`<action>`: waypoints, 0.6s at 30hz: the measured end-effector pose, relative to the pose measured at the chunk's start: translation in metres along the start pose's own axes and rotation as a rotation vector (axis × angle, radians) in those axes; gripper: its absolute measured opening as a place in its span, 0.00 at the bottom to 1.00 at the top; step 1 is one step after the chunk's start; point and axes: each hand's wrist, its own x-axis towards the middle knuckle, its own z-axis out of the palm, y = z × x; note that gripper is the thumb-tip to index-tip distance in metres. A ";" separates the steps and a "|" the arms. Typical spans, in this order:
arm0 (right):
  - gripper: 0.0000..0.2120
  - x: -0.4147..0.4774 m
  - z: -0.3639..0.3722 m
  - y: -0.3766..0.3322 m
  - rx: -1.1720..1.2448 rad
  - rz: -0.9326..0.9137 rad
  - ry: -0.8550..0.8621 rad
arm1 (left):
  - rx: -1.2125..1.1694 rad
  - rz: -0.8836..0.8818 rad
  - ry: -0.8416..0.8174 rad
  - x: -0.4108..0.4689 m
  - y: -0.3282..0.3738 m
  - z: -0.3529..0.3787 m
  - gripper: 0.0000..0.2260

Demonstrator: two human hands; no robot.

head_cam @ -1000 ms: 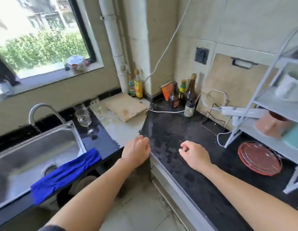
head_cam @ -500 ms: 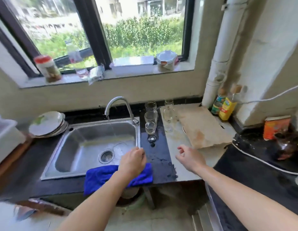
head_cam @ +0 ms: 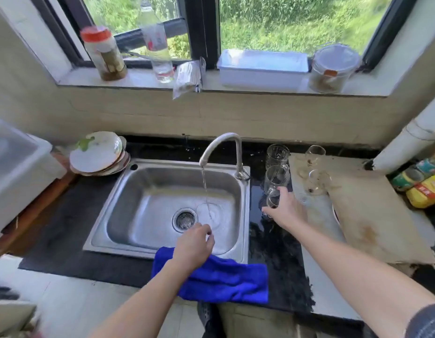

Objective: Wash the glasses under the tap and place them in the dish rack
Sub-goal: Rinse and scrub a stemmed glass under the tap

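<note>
While the tap (head_cam: 221, 152) runs, the right hand (head_cam: 285, 211) grips a glass (head_cam: 272, 200); the left hand (head_cam: 193, 245) hovers half-curled, empty, over the sink (head_cam: 143, 203).

No lettering can be read anywhere in this kitchen view. The red-and-white label on the clear plastic bottle (head_cam: 156, 42) on the windowsill is blurred; print on the yellow and green bottles (head_cam: 423, 182) at the right edge is too small to make out, and the red-lidded jar (head_cam: 104, 54) shows no legible text.
</note>
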 end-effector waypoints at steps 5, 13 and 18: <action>0.28 -0.003 -0.002 -0.027 -0.052 0.030 0.062 | -0.051 0.017 -0.105 0.056 -0.041 -0.005 0.12; 0.29 0.004 0.012 -0.132 0.219 -0.014 -0.134 | -0.763 -0.327 -0.269 0.112 -0.079 0.002 0.11; 0.32 0.031 0.075 -0.171 0.378 0.074 -0.294 | -1.238 -0.692 -0.397 0.133 -0.104 0.021 0.15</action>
